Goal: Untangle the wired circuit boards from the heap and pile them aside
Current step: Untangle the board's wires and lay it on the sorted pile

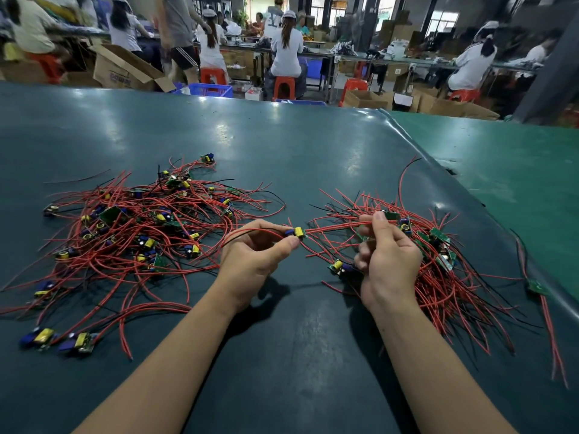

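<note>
Patience with the leads is what this step is asking for: a single circuit board (296, 232), with its yellow and blue parts, is being held up between the two hands above the dark green table (282, 145), and its red wires (332, 227) are running off to the right toward the sorted pile (438, 264). The left hand (255, 261) is pinching the board between thumb and forefinger, the other fingers curling loosely under it, with a red loop arching over the knuckles. The right hand (387, 255) is gripping the leads, thumb pressing up near their far end and fingers folding tightly inward; whether those fingers are also holding other wires from the pile is hard to tell, since they are turned away. I would judge that the wires should be drawn out straight and slowly, letting the right-hand fingers slide along them so any loop caught on a neighbouring board is felt before it tightens. The tangled heap (134, 223) is lying well to the left, still large, so most of the sorting appears to be remaining, and a stray board (537, 288) is sitting apart at the table's right edge.
</note>
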Motion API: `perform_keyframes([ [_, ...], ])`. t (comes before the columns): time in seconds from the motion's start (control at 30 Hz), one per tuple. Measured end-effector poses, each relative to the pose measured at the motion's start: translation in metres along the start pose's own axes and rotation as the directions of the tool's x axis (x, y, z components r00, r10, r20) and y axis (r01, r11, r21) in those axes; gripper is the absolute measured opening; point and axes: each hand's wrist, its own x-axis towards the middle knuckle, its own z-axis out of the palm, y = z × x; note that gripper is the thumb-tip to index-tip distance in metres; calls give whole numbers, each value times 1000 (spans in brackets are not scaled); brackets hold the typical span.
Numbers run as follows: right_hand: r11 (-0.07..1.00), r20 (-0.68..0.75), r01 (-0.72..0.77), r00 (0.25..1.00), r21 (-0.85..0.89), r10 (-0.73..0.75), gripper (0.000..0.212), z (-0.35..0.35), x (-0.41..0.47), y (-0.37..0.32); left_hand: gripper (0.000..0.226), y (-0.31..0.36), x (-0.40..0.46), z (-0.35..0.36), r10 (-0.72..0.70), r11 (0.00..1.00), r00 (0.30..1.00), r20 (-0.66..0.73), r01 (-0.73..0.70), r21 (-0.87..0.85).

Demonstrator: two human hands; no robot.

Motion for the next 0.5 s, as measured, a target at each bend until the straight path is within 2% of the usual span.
perform_keyframes([
  [0.2, 1000, -11, -24, 1000, -10, 24, 41, 2, -1, -2, 13, 1, 0, -1, -18, 998, 1000, 6, 18, -59],
  [0.3, 999, -25, -31, 999, 12, 31, 42, 0, 2, -3, 7, -1, -1, 0, -15, 999, 999, 42, 17, -32],
  [0.5, 1000, -11, 10, 1000, -9, -10, 40, -2, 2, -3, 10, -1, 4, -5, -7, 997, 1000, 15, 8, -75],
])
